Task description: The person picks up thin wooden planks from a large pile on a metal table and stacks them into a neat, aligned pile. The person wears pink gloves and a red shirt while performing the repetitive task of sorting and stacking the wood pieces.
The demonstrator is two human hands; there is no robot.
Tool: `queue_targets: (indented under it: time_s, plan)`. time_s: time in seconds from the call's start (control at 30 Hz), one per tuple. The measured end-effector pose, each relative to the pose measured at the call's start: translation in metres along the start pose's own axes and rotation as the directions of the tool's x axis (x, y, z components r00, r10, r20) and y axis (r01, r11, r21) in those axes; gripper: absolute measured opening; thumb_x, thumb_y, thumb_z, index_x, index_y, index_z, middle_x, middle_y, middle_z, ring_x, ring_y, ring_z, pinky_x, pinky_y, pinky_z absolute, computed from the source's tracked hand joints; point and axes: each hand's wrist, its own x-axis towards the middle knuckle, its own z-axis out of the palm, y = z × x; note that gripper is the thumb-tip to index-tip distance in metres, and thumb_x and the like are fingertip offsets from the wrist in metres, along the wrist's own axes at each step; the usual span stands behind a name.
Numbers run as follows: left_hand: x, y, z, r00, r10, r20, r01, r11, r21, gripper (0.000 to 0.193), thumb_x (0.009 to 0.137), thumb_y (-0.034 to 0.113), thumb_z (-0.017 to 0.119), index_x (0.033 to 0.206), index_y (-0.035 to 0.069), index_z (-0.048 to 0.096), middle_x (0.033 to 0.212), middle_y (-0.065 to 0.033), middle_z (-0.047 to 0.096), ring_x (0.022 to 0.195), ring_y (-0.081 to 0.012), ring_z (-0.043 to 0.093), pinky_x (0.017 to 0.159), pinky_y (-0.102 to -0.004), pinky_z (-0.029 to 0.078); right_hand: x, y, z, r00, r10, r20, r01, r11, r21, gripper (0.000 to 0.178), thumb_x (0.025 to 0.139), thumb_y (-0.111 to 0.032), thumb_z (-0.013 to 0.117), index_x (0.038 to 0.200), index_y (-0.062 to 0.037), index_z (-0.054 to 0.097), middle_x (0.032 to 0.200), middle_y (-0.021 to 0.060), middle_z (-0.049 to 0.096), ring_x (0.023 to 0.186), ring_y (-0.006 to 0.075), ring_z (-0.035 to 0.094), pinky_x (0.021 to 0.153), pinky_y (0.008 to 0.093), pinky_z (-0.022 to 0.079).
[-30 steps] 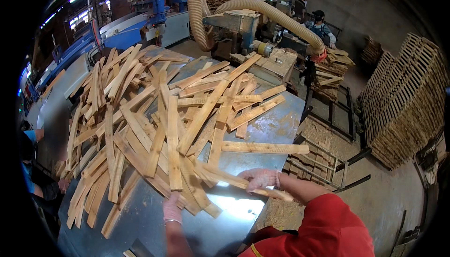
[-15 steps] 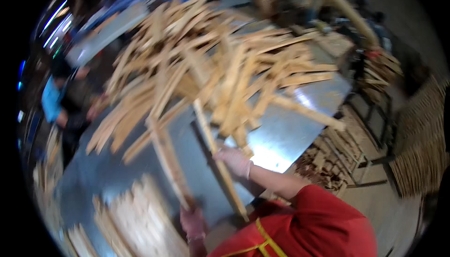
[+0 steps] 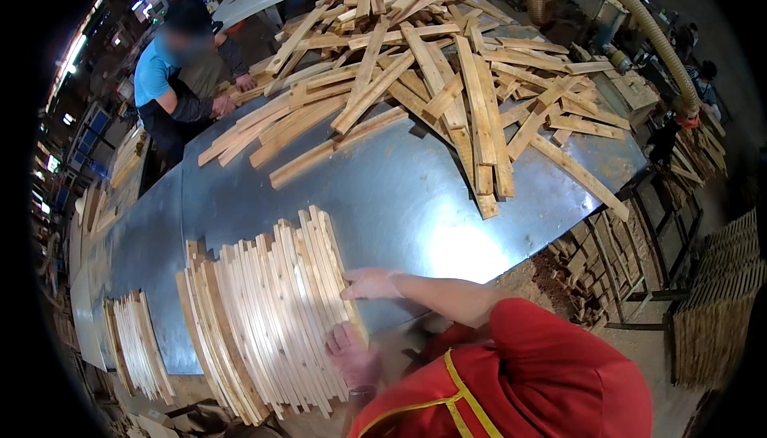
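A row of pale wooden slats (image 3: 268,310) stands packed side by side on the metal table, close to me. At the row's right end my right hand (image 3: 371,285), gloved, closes on the outermost wooden slat (image 3: 329,254), towards its middle. Nearer my body, my left hand (image 3: 353,356), also gloved, has its fingers curled over the tops of the end slats and its palm against their outer side. The undersides of both hands are hidden. Beyond them a big loose heap of wooden slats (image 3: 435,79) covers the far part of the table.
A smaller slat row (image 3: 144,346) stands at the left on the metal table (image 3: 383,206). Across the table a person in blue (image 3: 164,79) has both hands at the heap. Stacked slats (image 3: 715,302) and a metal frame (image 3: 631,254) stand at right. A ribbed hose (image 3: 639,19) arches behind.
Each hand held a slat slanting over the table; now both hands are together at the row's right end, with slats against it. The view has shifted, showing more of the row.
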Motion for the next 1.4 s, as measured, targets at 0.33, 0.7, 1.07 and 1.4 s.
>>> queue_targets:
  time_s: [0.33,0.7,1.07,1.4]
  plan:
    - [0.072,0.050,0.022,0.980,0.194,-0.037,-0.198,0.951,-0.236,0.081,0.074,0.029,0.082,0.145,0.002,0.053,0.145,-0.0207,0.054,0.133,-0.0456,0.051,0.112,-0.0552,0.042,-0.121,0.108,-0.359,0.157,-0.048,-0.986,-0.183,0.980,-0.076,0.065,0.094,-0.037,0.064,0.144,0.0020,0.054,0.137,0.0344,0.063,0.131,0.0464,0.061,0.111,0.0457,0.048]
    - [0.281,0.250,0.116,0.922,0.347,0.170,-0.143,0.716,-0.683,0.067,0.092,0.030,0.076,0.148,-0.001,0.056,0.147,-0.0260,0.059,0.139,-0.0417,0.054,0.118,-0.0464,0.043,-0.135,0.139,-0.447,0.261,0.517,-0.815,-0.156,0.856,0.493,0.063,0.088,-0.041,0.068,0.131,0.0037,0.064,0.126,0.0290,0.071,0.116,0.0385,0.069,0.098,0.0439,0.054]
    - [0.316,0.344,0.069,0.676,0.299,0.673,0.488,0.503,-0.713,0.050,0.095,0.023,0.075,0.138,0.000,0.065,0.125,-0.0104,0.074,0.107,-0.0231,0.072,0.091,-0.0367,0.059,-0.152,0.189,-0.350,0.781,0.233,-0.579,0.440,0.452,0.776,0.055,0.088,-0.010,0.073,0.139,0.0067,0.061,0.122,0.0176,0.072,0.110,0.0277,0.070,0.097,0.0415,0.056]
    - [0.182,0.196,0.050,0.875,0.235,0.423,0.436,-0.003,-0.900,0.049,0.093,0.011,0.074,0.139,-0.002,0.064,0.122,-0.0120,0.076,0.104,-0.0263,0.073,0.093,-0.0396,0.059,-0.143,0.073,-0.184,0.732,0.176,-0.658,0.014,0.962,0.273,0.063,0.085,-0.029,0.076,0.137,0.0037,0.062,0.123,0.0217,0.072,0.117,0.0308,0.067,0.104,0.0379,0.050]
